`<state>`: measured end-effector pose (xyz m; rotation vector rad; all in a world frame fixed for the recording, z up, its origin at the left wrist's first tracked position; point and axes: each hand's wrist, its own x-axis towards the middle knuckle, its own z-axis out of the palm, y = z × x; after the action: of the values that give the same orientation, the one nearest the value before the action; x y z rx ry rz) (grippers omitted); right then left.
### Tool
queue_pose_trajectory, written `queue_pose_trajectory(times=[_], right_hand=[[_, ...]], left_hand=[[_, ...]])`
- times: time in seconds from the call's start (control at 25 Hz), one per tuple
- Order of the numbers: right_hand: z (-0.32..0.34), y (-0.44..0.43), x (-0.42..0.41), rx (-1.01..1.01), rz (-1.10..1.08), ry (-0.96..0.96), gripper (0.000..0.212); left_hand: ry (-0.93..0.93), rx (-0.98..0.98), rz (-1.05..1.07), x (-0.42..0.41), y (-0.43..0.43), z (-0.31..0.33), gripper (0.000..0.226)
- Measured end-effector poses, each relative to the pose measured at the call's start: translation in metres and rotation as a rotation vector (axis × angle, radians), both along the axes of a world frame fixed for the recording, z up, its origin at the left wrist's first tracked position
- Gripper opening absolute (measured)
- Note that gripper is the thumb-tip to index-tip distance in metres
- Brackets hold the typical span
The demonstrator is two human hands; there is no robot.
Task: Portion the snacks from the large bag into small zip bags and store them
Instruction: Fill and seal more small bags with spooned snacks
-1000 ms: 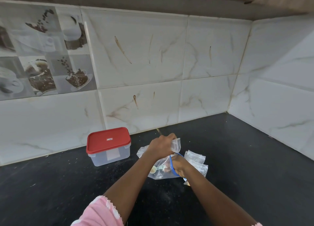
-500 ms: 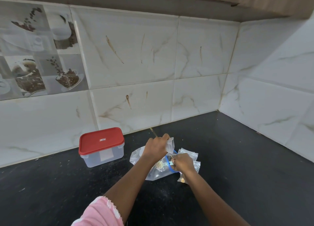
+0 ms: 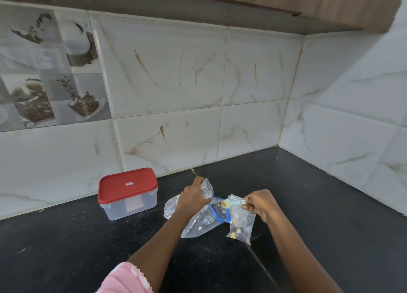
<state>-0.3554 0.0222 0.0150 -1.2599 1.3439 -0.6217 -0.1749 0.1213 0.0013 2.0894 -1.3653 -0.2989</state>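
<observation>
A large clear bag (image 3: 198, 223) with a blue zip rim lies on the black counter, a few yellow snack bits inside. My left hand (image 3: 191, 199) grips a small clear zip bag (image 3: 207, 188) and holds it up above the large bag. My right hand (image 3: 258, 204) pinches the handle of a light-blue measuring spoon (image 3: 231, 203); its bowl holds yellow snack and hovers over the large bag's mouth. Another small zip bag (image 3: 241, 226) with some snack pieces lies under and in front of my right hand.
A clear plastic box with a red lid (image 3: 127, 188) stands shut to the left, near the tiled back wall. A tiled side wall closes the counter on the right. The black counter (image 3: 88, 248) shows crumbs and a seam.
My right hand has drawn out of the large bag to the right, lifting the spoon with snack in it. My left hand still holds the small bag up.
</observation>
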Motion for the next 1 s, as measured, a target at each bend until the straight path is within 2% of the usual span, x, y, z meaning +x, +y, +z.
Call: queue_pose_trajectory(times=[0.16,0.24,0.36,0.6,0.76,0.92,1.0], right_hand=[[0.033,0.007,0.009,-0.088,-0.007,-0.136,0.017],[0.048,0.017,0.021,-0.14,0.013,-0.137,0.017],[0.059,0.036,0.04,-0.312,0.085,-0.002,0.017],[0.043,0.067,0.062,-0.851,0.368,0.274,0.024],[0.033,0.071,0.064,-1.133,0.543,0.445,0.015],[0.03,0.075,0.063,-1.261,0.606,0.401,0.018],[0.027,0.074,0.062,-1.217,0.509,0.262,0.022]], left_hand=[[0.135,-0.007,0.03,0.003,0.001,-0.003,0.068],[0.155,-0.009,0.038,0.003,0.001,-0.002,0.068],[0.16,-0.03,0.035,0.004,0.003,-0.001,0.067],[0.151,-0.097,0.099,0.008,0.013,-0.002,0.061],[0.165,-0.104,0.136,0.012,0.016,-0.003,0.058],[0.146,-0.093,0.2,0.013,0.018,-0.004,0.056],[0.145,-0.077,0.251,0.016,0.022,-0.006,0.055]])
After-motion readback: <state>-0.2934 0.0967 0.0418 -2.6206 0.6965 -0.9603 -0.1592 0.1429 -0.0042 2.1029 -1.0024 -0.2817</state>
